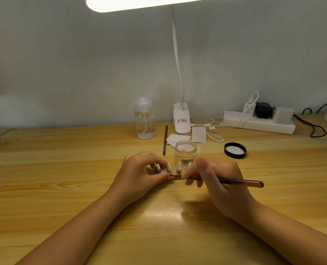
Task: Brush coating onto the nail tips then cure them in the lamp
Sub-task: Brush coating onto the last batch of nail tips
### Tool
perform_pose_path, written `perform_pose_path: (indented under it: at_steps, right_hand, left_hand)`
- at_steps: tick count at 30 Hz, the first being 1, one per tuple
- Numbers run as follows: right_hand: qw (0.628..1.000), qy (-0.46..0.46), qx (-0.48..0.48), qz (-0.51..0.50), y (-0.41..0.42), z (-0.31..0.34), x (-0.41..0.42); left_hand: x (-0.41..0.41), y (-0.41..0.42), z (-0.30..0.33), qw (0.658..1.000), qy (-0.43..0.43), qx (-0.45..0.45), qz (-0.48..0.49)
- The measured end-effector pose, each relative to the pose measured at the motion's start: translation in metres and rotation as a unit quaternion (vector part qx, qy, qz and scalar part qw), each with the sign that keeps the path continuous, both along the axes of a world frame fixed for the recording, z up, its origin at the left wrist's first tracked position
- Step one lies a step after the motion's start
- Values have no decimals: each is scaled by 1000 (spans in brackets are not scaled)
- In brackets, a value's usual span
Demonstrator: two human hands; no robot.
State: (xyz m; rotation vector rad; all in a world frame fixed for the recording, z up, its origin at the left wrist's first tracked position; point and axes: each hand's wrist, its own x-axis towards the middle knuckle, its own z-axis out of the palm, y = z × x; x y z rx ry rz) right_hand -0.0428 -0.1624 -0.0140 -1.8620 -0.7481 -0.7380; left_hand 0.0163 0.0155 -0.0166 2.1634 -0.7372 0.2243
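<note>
Nail tips [169,167] pinched by left hand [139,175]; right hand [219,180] grips brush [235,182]; jar [185,153] label unreadable.

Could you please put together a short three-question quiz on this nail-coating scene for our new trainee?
1. True or false: the jar behind the hands has its lid screwed on.
2. Which hand holds the brown brush? A) left B) right
3. Fill in: the left hand steadies a row of ____.

Key:
1. False; the black lid lies on the table to the jar's right.
2. B, the right hand.
3. Nail tips.
</note>
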Motion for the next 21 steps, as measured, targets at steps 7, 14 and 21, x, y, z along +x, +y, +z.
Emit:
perform_pose_path:
  at_steps: [7, 14, 21]
  right_hand:
    - [986, -86, -19, -145, -25, 18, 8]
    - [902, 71, -315, -287, -65, 9, 22]
    - [876, 79, -400, -256, -66, 5, 25]
  left_hand:
    - [-5, 2, 2, 1000, 13, -4, -6]
    - [-4, -1, 6, 998, 28, -48, -16]
    - [-9, 2, 9, 993, 20, -119, 4]
